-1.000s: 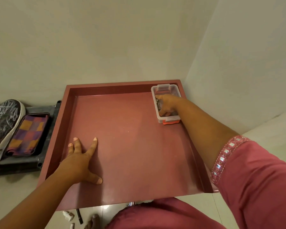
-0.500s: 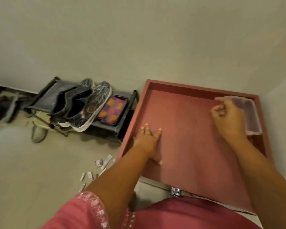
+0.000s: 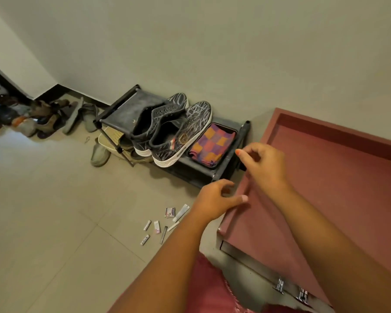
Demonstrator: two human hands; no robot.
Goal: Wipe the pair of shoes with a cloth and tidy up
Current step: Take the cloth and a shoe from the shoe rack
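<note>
Head view: we are looking down at a low dark shoe rack [image 3: 131,107] standing against the wall, to the left of a red tray-topped table [image 3: 339,177]. The pair of shoes [image 3: 178,129], black with pale scribbled lines and white soles, is sitting side by side on the rack's top shelf; just right of them the checked cloth [image 3: 211,143] is lying folded in a shallow dark tray [image 3: 221,162]. Our left hand [image 3: 215,199] is hanging near the table's left rim, fingers loosely spread and gripping nothing. Our right hand [image 3: 265,163] is hovering above that rim, nearer the cloth, fingers lightly curled with the thumb apart, also empty. We are judging the step in hand to be the reach for the cloth: the right hand should be travelling left and pinching a folded edge, lifting clear of the tray without nudging the adjacent shoe. Small packets and tubes [image 3: 160,222] are lying scattered on the floor tiles nearby.
</note>
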